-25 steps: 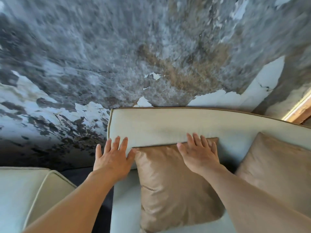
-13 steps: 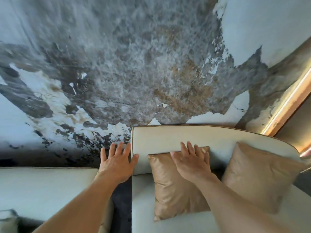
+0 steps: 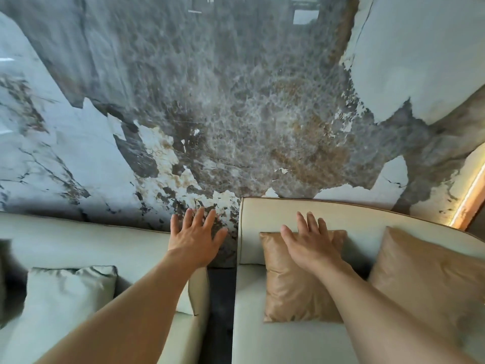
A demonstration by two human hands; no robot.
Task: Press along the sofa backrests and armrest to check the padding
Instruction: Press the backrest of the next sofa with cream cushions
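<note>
Two pale cream sofa sections stand side by side against the wall. The right backrest (image 3: 367, 219) runs from the centre to the right edge. The left backrest (image 3: 78, 232) lies lower at the left. My left hand (image 3: 195, 236) is flat with fingers spread, over the gap between the two sections and in front of the wall, off the right backrest. My right hand (image 3: 309, 241) lies open on the top of a tan cushion (image 3: 294, 290) that leans on the right backrest. Neither hand holds anything.
A second tan cushion (image 3: 430, 279) leans at the right, and a pale green cushion (image 3: 63, 295) sits on the left sofa. A dark gap (image 3: 221, 298) separates the sections. A grey and white marble wall (image 3: 236, 114) rises behind, with a lit strip (image 3: 469, 198) at far right.
The view has drawn back and shifted left, bringing the left sofa into view. My left hand slid off the right backrest's edge to the gap. My right hand stays on the tan cushion.
</note>
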